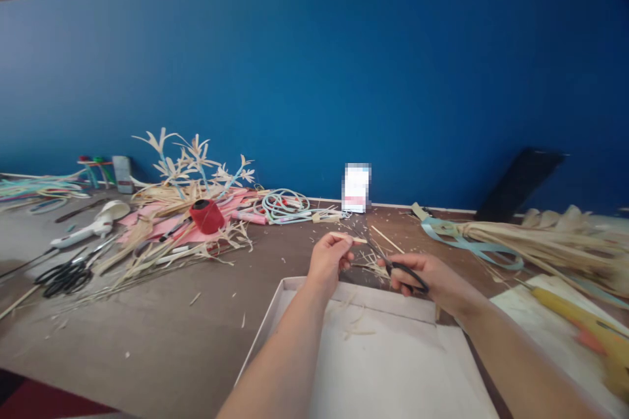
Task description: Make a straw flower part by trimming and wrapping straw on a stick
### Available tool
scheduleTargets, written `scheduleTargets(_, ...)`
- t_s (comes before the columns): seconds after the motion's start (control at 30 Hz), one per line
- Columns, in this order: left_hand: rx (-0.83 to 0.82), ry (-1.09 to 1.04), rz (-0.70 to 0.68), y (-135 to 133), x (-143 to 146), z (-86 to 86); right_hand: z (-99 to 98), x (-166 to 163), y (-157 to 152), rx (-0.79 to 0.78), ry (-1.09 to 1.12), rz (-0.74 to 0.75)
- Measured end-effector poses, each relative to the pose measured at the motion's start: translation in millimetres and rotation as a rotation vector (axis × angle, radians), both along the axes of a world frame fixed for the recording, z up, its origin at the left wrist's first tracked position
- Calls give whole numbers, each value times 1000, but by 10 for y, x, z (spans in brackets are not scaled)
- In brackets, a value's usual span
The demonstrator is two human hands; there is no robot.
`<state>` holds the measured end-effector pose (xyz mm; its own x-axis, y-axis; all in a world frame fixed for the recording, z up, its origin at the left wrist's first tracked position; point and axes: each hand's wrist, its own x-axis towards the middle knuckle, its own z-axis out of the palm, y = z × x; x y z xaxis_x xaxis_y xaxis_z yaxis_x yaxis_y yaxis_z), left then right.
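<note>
My left hand (pixel 330 258) pinches a short pale strip (pixel 360 240) of what looks like straw or husk, its end pointing right. In my right hand (pixel 417 273) is a pair of black-handled scissors (pixel 410 277), fingers in the loops. The scissor blades reach up and left to the strip's free end; whether they touch it I cannot tell. Below both hands lies a shallow white box lid (pixel 388 353) with a few thin offcuts (pixel 360 332) in it. More pale trimmings (pixel 371 267) lie on the table just behind its far edge.
Pale flower-like pieces (pixel 194 160) on blue stems, pink sheets (pixel 142 219), a red spool (pixel 206 217), a white glue gun (pixel 91 229) and other black scissors (pixel 66 273) lie left. Bundled pale strips (pixel 531 236) and a yellow-handled tool (pixel 565 308) lie right. A blue partition (pixel 314 78) stands behind.
</note>
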<state>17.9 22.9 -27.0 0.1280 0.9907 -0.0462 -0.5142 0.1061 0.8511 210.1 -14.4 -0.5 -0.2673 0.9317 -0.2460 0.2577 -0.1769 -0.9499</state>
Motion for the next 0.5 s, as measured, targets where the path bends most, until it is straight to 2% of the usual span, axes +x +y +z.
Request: scheduleTargets(0.5, 16, 2, -7, 1, 1, -20, -16, 0, 7, 14, 18, -6)
